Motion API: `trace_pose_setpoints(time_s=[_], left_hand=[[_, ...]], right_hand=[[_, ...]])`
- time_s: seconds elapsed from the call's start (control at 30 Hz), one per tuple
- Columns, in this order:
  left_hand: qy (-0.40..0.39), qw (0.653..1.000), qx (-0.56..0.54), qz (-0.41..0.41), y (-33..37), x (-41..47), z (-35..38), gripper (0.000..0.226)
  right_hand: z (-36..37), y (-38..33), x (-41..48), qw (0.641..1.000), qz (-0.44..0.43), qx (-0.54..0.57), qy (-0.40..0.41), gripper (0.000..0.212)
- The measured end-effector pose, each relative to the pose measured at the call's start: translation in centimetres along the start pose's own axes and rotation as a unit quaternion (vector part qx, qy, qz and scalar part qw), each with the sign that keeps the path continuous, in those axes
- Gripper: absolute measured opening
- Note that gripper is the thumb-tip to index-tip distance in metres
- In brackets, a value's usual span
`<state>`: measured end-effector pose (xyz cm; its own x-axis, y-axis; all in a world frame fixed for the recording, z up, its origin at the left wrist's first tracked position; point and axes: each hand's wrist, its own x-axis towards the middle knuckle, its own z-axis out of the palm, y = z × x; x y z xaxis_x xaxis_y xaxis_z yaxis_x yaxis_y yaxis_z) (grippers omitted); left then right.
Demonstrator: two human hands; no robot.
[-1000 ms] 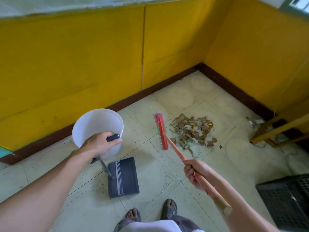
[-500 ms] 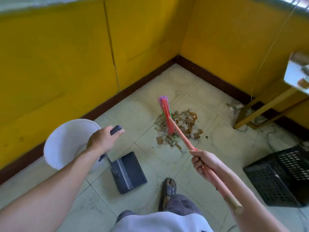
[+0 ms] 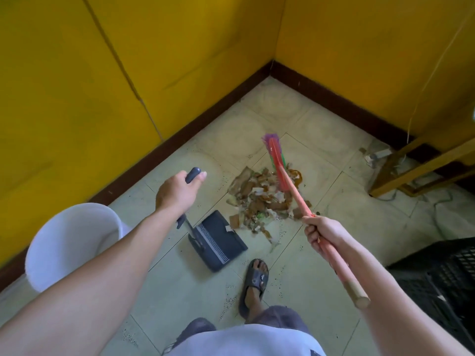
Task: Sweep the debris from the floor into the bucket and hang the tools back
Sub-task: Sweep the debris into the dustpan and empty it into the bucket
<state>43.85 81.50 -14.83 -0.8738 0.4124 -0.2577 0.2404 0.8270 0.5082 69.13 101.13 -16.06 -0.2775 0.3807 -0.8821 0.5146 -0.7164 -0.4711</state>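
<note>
- Closer to the debris (image 3: 262, 199) the dustpan (image 3: 218, 240) is now set, on the floor (image 3: 295, 258).
- Its handle is gripped by the left hand (image 3: 177, 194), the broom (image 3: 293, 192) by the right hand (image 3: 321, 235).
- Scraps are judged light and loose; soft strokes are needed.

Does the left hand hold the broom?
No, the left hand grips the handle of the dustpan, while the right hand grips the broom.
</note>
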Motion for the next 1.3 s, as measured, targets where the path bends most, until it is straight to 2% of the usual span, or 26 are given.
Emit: trace_pose_setpoints(time_s=[0.13, 0.23, 0.3, 0.43, 0.63, 0.87, 0.97, 1.13, 1.3], left_hand=[[0.006, 0.998, -0.062, -0.032, 6.1, 3.8, 3.3, 0.050], [0.006, 0.997, -0.074, -0.023, 9.7, 6.4, 5.1, 0.050], [0.002, 0.997, -0.075, -0.008, 11.7, 7.8, 6.0, 0.051], [-0.001, 0.997, -0.083, -0.003, 15.6, 10.7, 7.4, 0.048], [0.002, 0.993, -0.118, -0.019, 20.3, 14.0, 9.0, 0.045], [-0.019, 0.985, -0.170, -0.029, 20.0, 13.3, 9.2, 0.046], [-0.034, 0.981, -0.189, -0.022, 19.3, 12.1, 9.1, 0.044], [-0.089, 0.975, -0.205, -0.016, 16.9, 9.3, 7.9, 0.030], [-0.169, 0.952, -0.244, -0.076, 12.7, 5.9, 4.3, 0.032]], right_hand=[[-3.4, -4.5, 4.0, 0.999, -0.002, -0.019, 0.029, 0.019], [-4.8, -7.2, 6.6, 0.999, -0.003, -0.010, 0.049, 0.027], [-5.5, -8.7, 8.3, 0.997, -0.011, -0.035, 0.064, 0.025], [-6.5, -11.0, 12.2, 0.985, -0.008, -0.149, 0.088, 0.007], [-4.6, -10.1, 16.5, 0.937, 0.046, -0.344, 0.047, 0.033], [-1.8, -5.1, 13.6, 0.923, 0.092, -0.372, -0.038, 0.043], [-1.0, -2.1, 11.0, 0.923, 0.092, -0.368, -0.065, 0.041], [-1.1, 1.5, 6.7, 0.932, 0.079, -0.349, -0.065, 0.034], [-0.6, 3.5, 3.2, 0.940, 0.021, -0.339, -0.023, 0.038]])
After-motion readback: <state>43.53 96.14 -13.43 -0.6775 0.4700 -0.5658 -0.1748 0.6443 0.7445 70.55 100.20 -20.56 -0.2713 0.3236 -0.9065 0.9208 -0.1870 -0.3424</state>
